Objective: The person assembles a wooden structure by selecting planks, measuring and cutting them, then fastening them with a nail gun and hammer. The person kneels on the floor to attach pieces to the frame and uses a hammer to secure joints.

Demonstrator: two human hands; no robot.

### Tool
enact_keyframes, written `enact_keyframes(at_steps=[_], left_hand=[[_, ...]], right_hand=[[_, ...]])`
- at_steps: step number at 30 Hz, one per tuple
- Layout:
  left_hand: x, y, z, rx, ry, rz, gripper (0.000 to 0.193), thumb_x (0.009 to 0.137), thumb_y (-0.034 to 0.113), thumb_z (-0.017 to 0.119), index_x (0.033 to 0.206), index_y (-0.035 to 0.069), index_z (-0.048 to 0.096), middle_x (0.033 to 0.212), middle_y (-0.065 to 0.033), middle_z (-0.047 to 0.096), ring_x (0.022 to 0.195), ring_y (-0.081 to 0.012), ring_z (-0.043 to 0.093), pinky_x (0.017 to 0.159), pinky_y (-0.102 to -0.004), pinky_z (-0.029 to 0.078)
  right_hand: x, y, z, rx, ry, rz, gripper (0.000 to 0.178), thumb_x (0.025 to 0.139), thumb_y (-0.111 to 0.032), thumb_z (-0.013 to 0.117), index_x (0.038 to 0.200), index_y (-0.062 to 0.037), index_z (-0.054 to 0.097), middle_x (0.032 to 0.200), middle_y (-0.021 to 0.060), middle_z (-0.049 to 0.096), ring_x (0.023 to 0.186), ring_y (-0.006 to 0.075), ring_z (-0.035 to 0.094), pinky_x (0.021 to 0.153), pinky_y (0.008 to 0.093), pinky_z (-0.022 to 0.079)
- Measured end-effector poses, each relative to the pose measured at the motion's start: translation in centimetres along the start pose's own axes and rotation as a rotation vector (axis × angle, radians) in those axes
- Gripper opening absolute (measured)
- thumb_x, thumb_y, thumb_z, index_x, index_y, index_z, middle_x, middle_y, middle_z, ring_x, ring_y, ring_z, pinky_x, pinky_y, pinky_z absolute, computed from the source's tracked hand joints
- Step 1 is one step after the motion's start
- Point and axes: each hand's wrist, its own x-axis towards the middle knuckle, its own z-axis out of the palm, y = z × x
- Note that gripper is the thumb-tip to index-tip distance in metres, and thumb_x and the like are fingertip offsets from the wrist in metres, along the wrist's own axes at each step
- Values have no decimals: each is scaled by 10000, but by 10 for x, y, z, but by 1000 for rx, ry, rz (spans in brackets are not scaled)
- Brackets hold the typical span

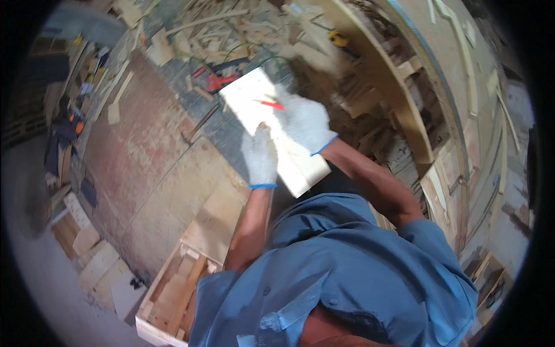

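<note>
A pale board is held flat on the bench, lying under both gloved hands and running from beyond the fingertips back toward the body.

Left hand: white glove with a blue cuff, fingers laid together and pressed palm-down on the board's near left part. Nothing is pinched by it.

Right hand: same kind of glove, closed around a red pencil. The pencil is seen jutting out to the left of the hand, its tip on or just above the board; contact cannot be told through the blur.

Beyond the board's far end, red-handled pliers are seen lying on the bench, with green wire looped past them. Farther out, a heap of wood scraps is noted.

To the left of the left hand, a worn reddish panel is spread over the bench top. Near the left elbow, a crate filled with offcuts is seen, low and close to the body.

To the right of the right forearm, curved timber frames are stacked on edge.

A blue shirt is worn, sleeves short.
</note>
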Motion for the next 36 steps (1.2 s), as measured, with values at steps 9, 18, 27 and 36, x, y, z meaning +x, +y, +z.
enact_keyframes(at_steps=[9, 18, 27, 36], left_hand=[[62, -27, 2, -243, 10, -203, 186, 947, 209, 574, 980, 27, 575, 814, 22, 484, 701, -84, 468, 615, -246, 393], [113, 16, 111, -623, -117, -387, 413, 982, 239, 530, 1289, -33, 482, 1208, -128, 593, 1124, -281, 586, 993, -422, 473], [168, 61, 227, -568, -158, -288, 458, 992, 264, 562, 1344, -8, 452, 1290, -127, 553, 1177, -275, 561, 1010, -442, 471], [166, 93, 298, -565, -261, -327, 441, 997, 262, 557, 1345, 4, 475, 1328, -144, 552, 1212, -283, 544, 1033, -462, 451]], right_hand=[[20, 131, -56, 425, 223, 392, 300, 906, -294, 566, 1055, -56, 673, 934, 214, 681, 867, 407, 660, 758, 455, 516], [-40, 466, -225, -238, 486, 885, 441, 909, -481, 512, 1103, -128, 692, 990, 222, 689, 959, 409, 656, 832, 479, 510], [-96, 619, -204, 72, 380, 1016, 318, 857, -338, 588, 1042, -128, 738, 963, 153, 725, 944, 308, 694, 847, 381, 515], [5, 337, -233, 552, 682, 584, 312, 971, -222, 565, 1209, -31, 628, 1070, 145, 687, 959, 243, 667, 869, 357, 529]])
